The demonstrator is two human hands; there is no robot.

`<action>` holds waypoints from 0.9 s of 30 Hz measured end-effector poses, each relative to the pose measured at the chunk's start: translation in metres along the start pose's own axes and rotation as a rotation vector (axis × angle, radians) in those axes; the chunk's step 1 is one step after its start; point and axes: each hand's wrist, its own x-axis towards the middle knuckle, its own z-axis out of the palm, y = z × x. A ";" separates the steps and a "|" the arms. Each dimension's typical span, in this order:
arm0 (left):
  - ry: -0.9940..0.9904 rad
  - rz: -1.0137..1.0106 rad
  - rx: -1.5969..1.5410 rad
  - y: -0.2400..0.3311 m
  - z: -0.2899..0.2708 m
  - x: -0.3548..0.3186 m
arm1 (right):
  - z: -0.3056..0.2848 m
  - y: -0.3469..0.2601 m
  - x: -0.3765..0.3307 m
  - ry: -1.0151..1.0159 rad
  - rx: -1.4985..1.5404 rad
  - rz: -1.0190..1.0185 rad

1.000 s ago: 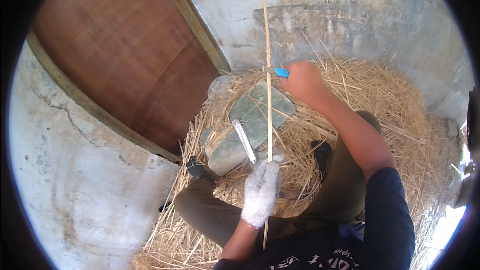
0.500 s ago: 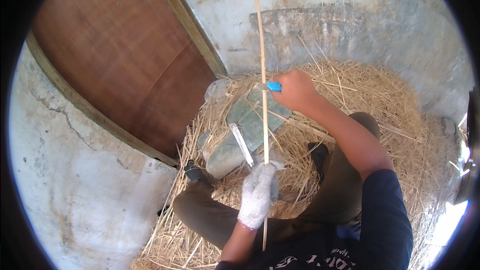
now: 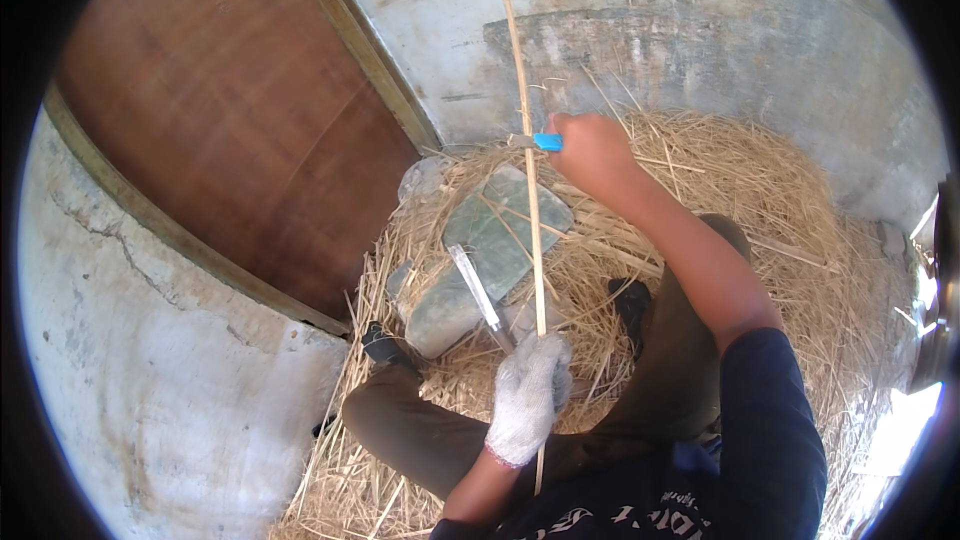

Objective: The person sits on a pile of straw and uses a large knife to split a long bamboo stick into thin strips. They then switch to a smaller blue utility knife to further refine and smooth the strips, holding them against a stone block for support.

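Note:
A long, pale bamboo-like strip (image 3: 532, 210) runs away from my lap toward the wall, its far end raised. My left hand (image 3: 530, 390), in a white knitted glove, is closed round its near part. In my bare right hand (image 3: 595, 155) is a knife with a blue handle (image 3: 547, 142), its blade (image 3: 520, 141) crossing the strip near the far end. Thin curled shavings (image 3: 545, 86) stick up from the strip just beyond the blade. Beside the gloved hand, a silver-white, narrow tool (image 3: 474, 285) rests slanted near the stone; its lower end is partly hidden.
Flat greenish stone slabs (image 3: 500, 230) lie between my feet. Straw-like shavings (image 3: 760, 180) cover the floor around my bent legs (image 3: 410, 425). A brown wooden door (image 3: 240, 100) is at the left, with a stained wall (image 3: 690, 30) ahead. Bright light enters at right.
My right hand and the knife have slid away from me along the strip, toward its far end. Curled shavings now show ahead of the blade. The left hand keeps its hold.

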 end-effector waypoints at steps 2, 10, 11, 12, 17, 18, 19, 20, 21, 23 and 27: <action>-0.035 -0.065 0.033 -0.003 0.003 -0.003 | 0.010 0.017 0.009 0.161 -0.071 0.034; -0.083 -0.032 0.125 0.012 -0.005 -0.008 | -0.032 0.086 0.041 0.043 0.927 0.546; -0.041 -0.028 0.150 0.020 -0.005 -0.006 | -0.032 0.083 0.036 -0.008 1.185 0.551; -0.014 0.007 0.182 0.019 -0.008 -0.005 | -0.037 0.073 0.029 -0.022 1.214 0.532; 0.070 0.249 0.452 -0.012 -0.025 0.021 | -0.045 0.024 0.017 -0.090 1.160 0.317; 0.061 0.326 0.497 -0.016 -0.022 0.026 | -0.043 0.021 0.018 -0.099 1.133 0.305; 0.089 0.278 0.553 -0.012 -0.017 0.024 | -0.035 0.018 0.019 -0.104 1.114 0.294; 0.103 0.289 0.638 -0.009 -0.012 0.022 | -0.032 0.018 0.018 -0.110 1.095 0.284; 0.129 0.307 0.727 -0.004 -0.008 0.019 | -0.032 0.015 0.019 -0.116 1.039 0.305; 0.161 0.317 0.809 -0.002 -0.004 0.020 | -0.031 0.011 0.022 -0.129 0.927 0.346; 0.173 0.327 0.831 -0.011 -0.013 0.029 | -0.019 0.025 0.026 -0.107 0.666 0.264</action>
